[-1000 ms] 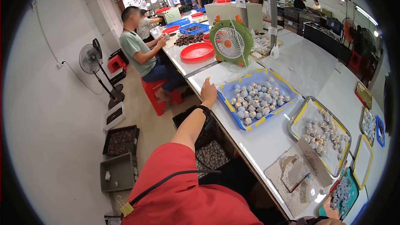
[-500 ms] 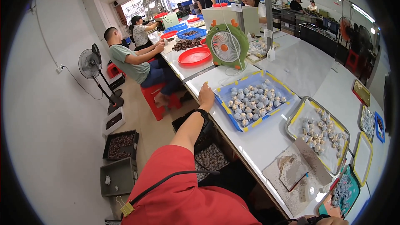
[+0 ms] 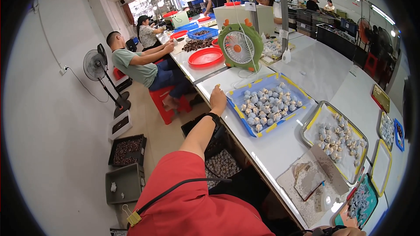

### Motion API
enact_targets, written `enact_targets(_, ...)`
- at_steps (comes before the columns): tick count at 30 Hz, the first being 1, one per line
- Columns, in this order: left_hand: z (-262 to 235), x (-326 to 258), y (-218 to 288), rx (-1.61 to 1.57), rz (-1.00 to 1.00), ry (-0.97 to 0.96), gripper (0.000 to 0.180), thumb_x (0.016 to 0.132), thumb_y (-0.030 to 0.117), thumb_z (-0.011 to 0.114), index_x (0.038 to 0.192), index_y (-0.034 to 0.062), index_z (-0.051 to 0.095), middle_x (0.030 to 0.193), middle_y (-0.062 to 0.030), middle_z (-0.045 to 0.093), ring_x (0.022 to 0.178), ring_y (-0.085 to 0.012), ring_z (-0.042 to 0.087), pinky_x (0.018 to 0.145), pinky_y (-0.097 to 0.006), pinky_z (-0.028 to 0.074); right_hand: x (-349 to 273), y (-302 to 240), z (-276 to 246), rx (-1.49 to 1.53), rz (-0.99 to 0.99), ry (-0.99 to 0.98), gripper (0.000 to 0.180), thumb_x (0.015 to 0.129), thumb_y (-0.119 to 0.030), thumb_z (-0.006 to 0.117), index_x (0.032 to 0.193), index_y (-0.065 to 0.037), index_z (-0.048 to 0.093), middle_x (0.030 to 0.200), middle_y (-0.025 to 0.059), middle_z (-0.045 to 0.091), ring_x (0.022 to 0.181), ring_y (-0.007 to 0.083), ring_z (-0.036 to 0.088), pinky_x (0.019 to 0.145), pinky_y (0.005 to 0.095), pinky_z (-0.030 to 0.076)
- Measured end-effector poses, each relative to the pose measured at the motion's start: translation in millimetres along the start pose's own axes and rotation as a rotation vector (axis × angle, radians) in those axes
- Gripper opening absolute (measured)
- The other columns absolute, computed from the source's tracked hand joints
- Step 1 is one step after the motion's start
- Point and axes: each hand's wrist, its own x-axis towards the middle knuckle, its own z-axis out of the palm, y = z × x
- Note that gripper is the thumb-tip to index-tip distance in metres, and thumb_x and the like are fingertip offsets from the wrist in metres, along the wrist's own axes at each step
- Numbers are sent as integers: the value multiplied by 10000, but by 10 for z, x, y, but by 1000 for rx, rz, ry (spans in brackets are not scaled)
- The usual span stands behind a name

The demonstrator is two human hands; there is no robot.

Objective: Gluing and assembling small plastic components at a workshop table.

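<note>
My left hand (image 3: 218,99) rests at the table's left edge, beside the left corner of a blue tray (image 3: 250,127) with yellow tape on its rim. Its fingers look curled, with a small yellowish bit at their tip that I cannot identify. Several small round grey-blue pieces with cream, pointed parts (image 3: 271,105) fill the tray. Only a strip of what looks like my right hand (image 3: 349,231) shows at the lower right rim, near a teal tray (image 3: 371,197) of grey pieces; its fingers are hidden.
A metal tray (image 3: 305,137) of similar pieces lies right of the blue one. Nearer stands an open carton piece (image 3: 286,178) with a thin tool. A green fan (image 3: 239,46) and a red round tray (image 3: 205,57) are farther off. Co-workers sit along the table; bins (image 3: 124,185) line the floor.
The view has shifted slightly. My left hand stays beside the blue tray in nearly the same pose. The co-worker in the pale green shirt leans back a little more.
</note>
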Motion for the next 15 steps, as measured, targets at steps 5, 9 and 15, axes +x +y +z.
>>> enact_targets(5, 13, -4, 77, -15, 8, 1, 276, 808, 77, 476, 1076, 10, 486, 946, -190, 574, 901, -338, 550, 781, -410, 437, -5, -44, 41, -28, -8, 11, 185, 849, -178, 504, 1003, -122, 589, 857, 4, 624, 610, 258, 554, 525, 353, 357)
enact_targets(9, 23, -5, 95, -16, 26, 12, 272, 809, 74, 478, 1072, 7, 486, 940, -191, 574, 886, -339, 555, 768, -408, 442, -15, -38, 32, -38, -13, 25, 169, 849, -175, 500, 985, -126, 586, 841, 1, 617, 602, 249, 549, 522, 349, 357)
enact_targets(15, 60, 6, 42, -1, 89, 115, 248, 815, 93, 466, 1043, 5, 515, 842, -185, 607, 809, -344, 579, 719, -417, 450, -35, -17, 2, -44, -16, 45, 145, 849, -171, 494, 958, -132, 582, 817, -3, 607, 589, 236, 540, 518, 343, 356)
